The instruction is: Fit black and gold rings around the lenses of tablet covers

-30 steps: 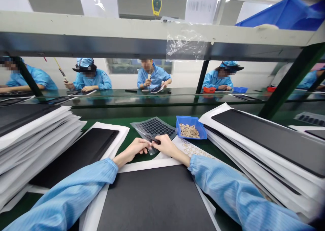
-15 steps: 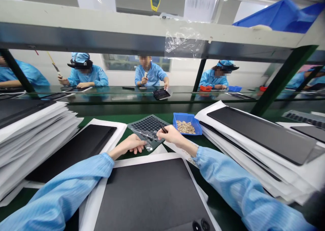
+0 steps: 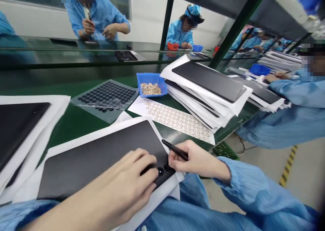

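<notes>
I have both hands at the right-hand corner of the panel [image 3: 101, 160], which lies on white paper [image 3: 99, 134] across the lower centre of the frame. The step in hand looks to me like close fingertip work on the black rings [image 3: 160, 171] at that corner. My right hand [image 3: 189, 158] grips a slim black tool [image 3: 175, 150], its free tip pointing up and left, while the fingertips meet the rightmost ring. My left hand [image 3: 124, 185] lies over the panel with fingers curled by the rings; its thumb is hidden, so I can't tell whether it pinches anything.

I judge the next move calls for a steady panel, small finger motions and the tool's tip kept off the surface.

For room, the bench [image 3: 62, 129] shows bare green left of the film [image 3: 109, 95], at mid-left of the frame. Right of centre is tighter: the tray [image 3: 153, 95], the sheet of tan rings [image 3: 177, 121] and the stack [image 3: 205, 83] crowd together. The paper's near edge runs by the blue clothing [image 3: 182, 210], and beyond the bench's right edge I see floor [image 3: 269, 156], so I'd favour lifting up and left.
</notes>
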